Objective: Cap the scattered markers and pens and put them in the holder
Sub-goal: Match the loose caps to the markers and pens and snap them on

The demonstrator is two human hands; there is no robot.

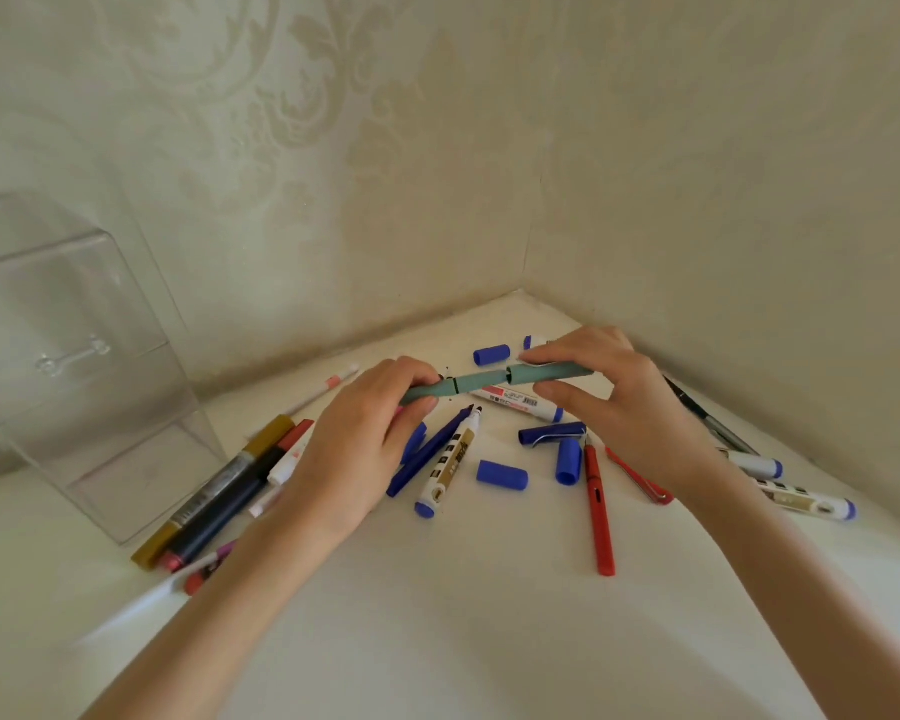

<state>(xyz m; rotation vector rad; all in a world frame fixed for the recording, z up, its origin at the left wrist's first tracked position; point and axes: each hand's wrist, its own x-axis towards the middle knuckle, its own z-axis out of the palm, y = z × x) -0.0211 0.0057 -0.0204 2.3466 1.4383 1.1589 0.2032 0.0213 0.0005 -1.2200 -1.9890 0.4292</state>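
My left hand (365, 439) grips the barrel of a teal pen (468, 384), held above the table. My right hand (609, 402) pinches the matching teal cap (552, 373), whose mouth sits over the pen's front end. A clear plastic holder (84, 366) stands at the left, empty. Below the hands lie an uncapped white marker with a gold label (448, 462), a dark blue pen (427, 452), a red pen (598, 511), a dark blue clip cap (552, 433) and several loose blue caps (502, 475).
A bundle of gold, dark and red markers (219, 491) lies beside the holder. More white markers (801, 498) and a dark pen (707, 418) lie at the right by the wall. The table ends in a corner between two papered walls (526, 283).
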